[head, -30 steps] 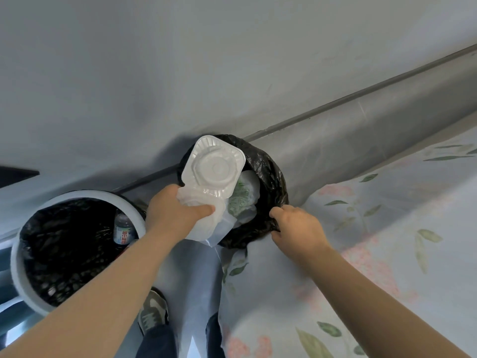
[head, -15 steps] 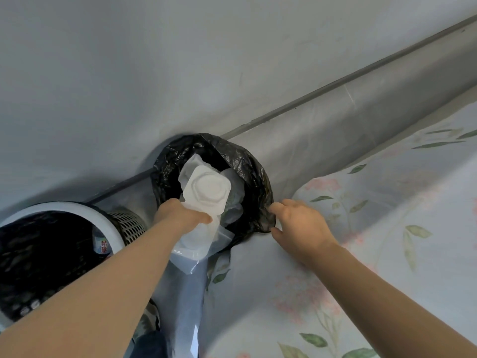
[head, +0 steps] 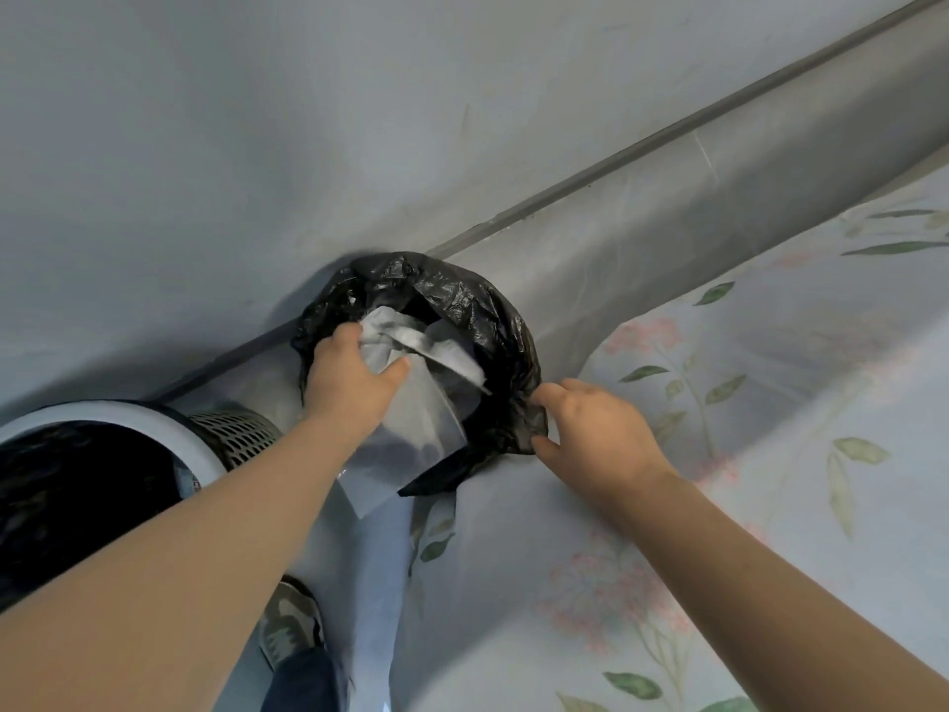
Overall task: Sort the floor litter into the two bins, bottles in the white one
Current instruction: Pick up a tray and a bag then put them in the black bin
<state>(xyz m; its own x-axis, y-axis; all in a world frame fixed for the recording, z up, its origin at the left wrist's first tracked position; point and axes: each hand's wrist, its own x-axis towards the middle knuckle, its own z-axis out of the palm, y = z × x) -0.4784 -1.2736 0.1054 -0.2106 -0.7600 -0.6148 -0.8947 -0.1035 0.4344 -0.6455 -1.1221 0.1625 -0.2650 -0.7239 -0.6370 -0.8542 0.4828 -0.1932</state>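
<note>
Right, on my feed: the left hand was clenched round the wrapper, thumb across the top, at the near-left lip of the black bin. The wrapper was a clear plastic sleeve with crumpled white stuff at its upper end. Its long axis ran on a diagonal. The upper end sat in the bin's mouth and pointed toward the wall, while the lower corner hung out over the near rim and pointed back at the camera. So it was half in, half out. One white strip jutted rightward across the opening.

The right hand pinched the bin's black plastic edge on the right side, fingers above, thumb below.

I counted two bins: the black one against the wall, and the white bin to its left, mesh-sided with a dark lining. There was one wrapper in hand, and I couldn't make out what lay deeper in either bin. There were two hands and one shoe below the left forearm. One floral sheet was spread under the right arm, touching the black bin.
</note>
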